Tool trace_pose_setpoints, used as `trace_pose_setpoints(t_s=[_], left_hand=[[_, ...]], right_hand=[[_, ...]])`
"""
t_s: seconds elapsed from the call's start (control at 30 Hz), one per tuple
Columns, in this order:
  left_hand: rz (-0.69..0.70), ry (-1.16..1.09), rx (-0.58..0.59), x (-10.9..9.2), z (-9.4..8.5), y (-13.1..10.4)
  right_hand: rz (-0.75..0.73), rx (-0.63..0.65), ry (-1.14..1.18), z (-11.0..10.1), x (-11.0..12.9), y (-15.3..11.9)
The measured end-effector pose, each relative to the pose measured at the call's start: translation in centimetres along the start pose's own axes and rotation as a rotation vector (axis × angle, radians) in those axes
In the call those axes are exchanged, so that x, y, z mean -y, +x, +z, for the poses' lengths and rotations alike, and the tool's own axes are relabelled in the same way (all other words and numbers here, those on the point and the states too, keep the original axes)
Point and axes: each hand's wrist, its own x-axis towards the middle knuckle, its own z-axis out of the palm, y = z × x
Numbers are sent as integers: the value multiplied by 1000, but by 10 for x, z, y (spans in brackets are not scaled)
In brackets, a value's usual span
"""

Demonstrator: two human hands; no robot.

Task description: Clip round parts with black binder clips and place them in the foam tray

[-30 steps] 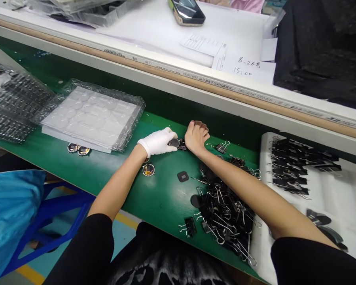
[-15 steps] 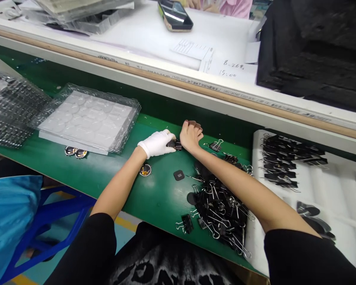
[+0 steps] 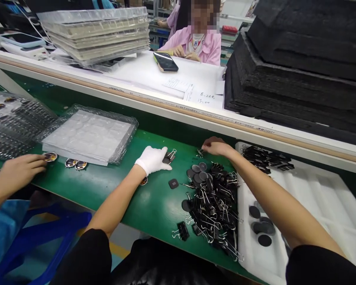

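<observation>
My left hand (image 3: 152, 160), in a white glove, lies on the green bench with its thumb spread away from its forefinger. Against its fingers is a binder clip (image 3: 171, 155) with a dark piece beside it. Further right, by the back wall, my bare right hand (image 3: 215, 146) has its fingers pinched on another binder clip (image 3: 200, 152). A black rounded-square piece (image 3: 173, 183) lies between my hands, nearer me. Beside it spreads a heap of binder clips (image 3: 216, 202), with black discs (image 3: 199, 173) at its far edge. A round piece (image 3: 144, 181) shows partly beneath my left wrist.
A white ridged tray (image 3: 323, 194) on the right holds clips and black discs. Clear plastic trays (image 3: 89, 132) lie at left. A co-worker's hand (image 3: 20, 170) touches a round piece (image 3: 50, 157). Behind the ledge (image 3: 154, 101) stand a phone (image 3: 166, 62) and black foam stacks (image 3: 284, 79).
My right hand has moved right, away from my left hand, to a clip by the back wall. My left thumb has spread. The view has tilted up, and a co-worker's hand has appeared at left.
</observation>
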Motion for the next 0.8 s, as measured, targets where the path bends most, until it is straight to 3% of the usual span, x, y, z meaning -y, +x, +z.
trace_pose_setpoints(t_s=[0.1, 0.2, 0.37, 0.47, 0.53, 0.67, 0.73, 0.8], left_hand=[[85, 45, -103, 1, -3, -2], [239, 72, -73, 3, -4, -1], [67, 114, 4, 3, -7, -6], [-13, 100, 73, 4, -13, -14], [-39, 111, 47, 5, -15, -17], [102, 135, -91, 5, -9, -11], [173, 117, -37, 5, -3, -5], [170, 110, 5, 7, 1, -1]], right_hand=[[-41, -13, 141, 11, 17, 0], [-70, 31, 248, 32, 37, 1], [-105, 45, 301, 63, 51, -3], [-143, 58, 266, 67, 54, -10], [-147, 67, 215, 64, 57, -14], [-107, -143, 40, 60, 77, -10], [-69, -256, 25, 66, 89, -2], [-24, -276, 57, 77, 98, 7]])
